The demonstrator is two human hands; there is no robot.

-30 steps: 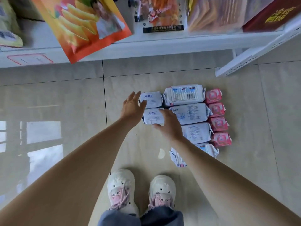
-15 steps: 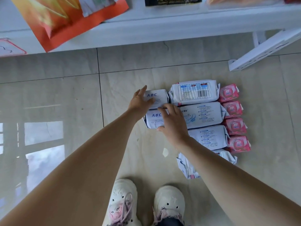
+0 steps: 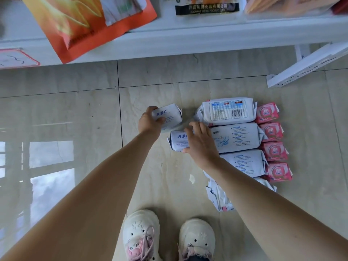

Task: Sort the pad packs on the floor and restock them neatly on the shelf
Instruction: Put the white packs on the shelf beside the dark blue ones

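- Pad packs lie in rows on the floor below the shelf.
- Left hand, arm outstretched, grips a tilted small ABC pack.
- Right hand curls over a second ABC pack.

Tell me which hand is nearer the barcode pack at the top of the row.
Right. The right hand grips the lower ABC pack, its fingertips just below the barcode pack's left end. The left hand holds the upper ABC pack, farther left across a gap.
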